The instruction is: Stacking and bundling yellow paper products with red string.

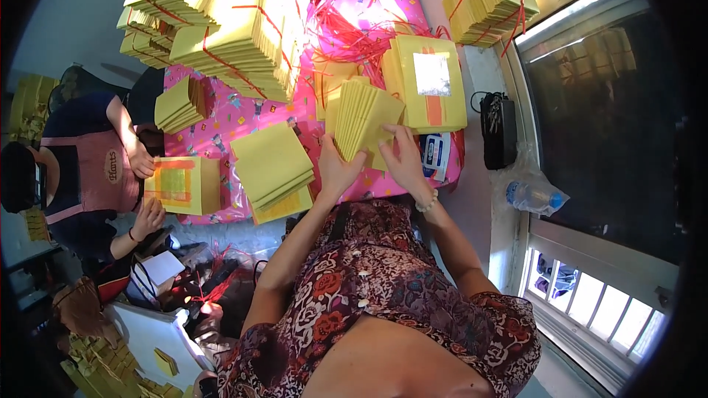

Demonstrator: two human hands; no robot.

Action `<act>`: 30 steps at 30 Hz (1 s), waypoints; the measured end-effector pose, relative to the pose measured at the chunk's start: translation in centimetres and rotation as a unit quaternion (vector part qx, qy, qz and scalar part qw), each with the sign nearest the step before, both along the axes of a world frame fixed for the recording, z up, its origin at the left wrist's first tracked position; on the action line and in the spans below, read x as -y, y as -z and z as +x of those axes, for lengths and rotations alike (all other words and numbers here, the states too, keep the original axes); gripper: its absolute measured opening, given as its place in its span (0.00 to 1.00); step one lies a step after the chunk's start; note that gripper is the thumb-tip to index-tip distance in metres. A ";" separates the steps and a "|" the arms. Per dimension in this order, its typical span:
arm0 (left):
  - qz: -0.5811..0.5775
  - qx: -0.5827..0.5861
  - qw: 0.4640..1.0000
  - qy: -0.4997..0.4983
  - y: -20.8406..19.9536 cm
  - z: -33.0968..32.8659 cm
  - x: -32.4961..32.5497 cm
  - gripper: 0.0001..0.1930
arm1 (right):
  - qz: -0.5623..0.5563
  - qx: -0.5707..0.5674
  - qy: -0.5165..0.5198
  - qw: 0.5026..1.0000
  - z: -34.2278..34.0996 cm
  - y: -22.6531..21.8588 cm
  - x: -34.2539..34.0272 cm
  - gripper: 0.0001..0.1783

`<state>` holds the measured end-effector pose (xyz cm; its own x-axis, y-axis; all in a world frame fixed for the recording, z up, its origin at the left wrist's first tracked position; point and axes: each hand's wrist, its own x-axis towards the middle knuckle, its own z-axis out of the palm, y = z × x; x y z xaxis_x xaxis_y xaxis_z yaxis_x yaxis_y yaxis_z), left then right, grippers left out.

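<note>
A fanned stack of yellow paper envelopes (366,114) stands tilted over the pink table in front of me. My left hand (341,167) grips its lower left edge, thumb toward the middle. On the other side, my right hand (405,160) pinches the right edge between thumb and bent fingers; a beaded bracelet circles that wrist. Just beyond my right hand lies a thick pile of yellow envelopes (446,108) with a white label and an orange strip on top. Left of my left hand sits another loose pile of envelopes (273,166).
Tall bundles of envelopes (236,44) tied with red string rise at the back left. Loose red strings (354,29) spread across the pink tablecloth (247,110). At left, a co-worker's hands (140,162) rest on an envelope. A plastic bottle (532,197) lies on the right sill.
</note>
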<state>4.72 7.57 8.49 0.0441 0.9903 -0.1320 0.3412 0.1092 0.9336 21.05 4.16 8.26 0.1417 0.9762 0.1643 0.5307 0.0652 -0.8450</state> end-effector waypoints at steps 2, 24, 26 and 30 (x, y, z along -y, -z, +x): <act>0.052 -0.055 0.997 0.019 0.4 -0.9 0.7 0.31 | -0.040 -0.100 0.028 0.994 -0.1 1.5 0.5 0.19; 0.158 -0.290 0.931 0.155 1.2 -1.9 4.0 0.31 | -0.124 -0.208 0.062 0.968 -3.1 5.5 4.4 0.30; 0.161 -0.293 0.929 0.161 1.3 -1.9 4.1 0.31 | -0.137 -0.178 0.088 0.971 -3.1 5.9 4.2 0.31; 0.163 -0.302 0.924 0.167 1.2 -1.7 4.1 0.33 | -0.163 -0.169 0.105 0.966 -2.9 6.0 4.0 0.32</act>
<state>3.06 3.45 7.33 0.3713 0.9258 0.0713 0.7739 -0.3510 0.5271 18.14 0.18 2.29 0.3338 0.9125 -0.2367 0.1941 -0.3122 -0.9300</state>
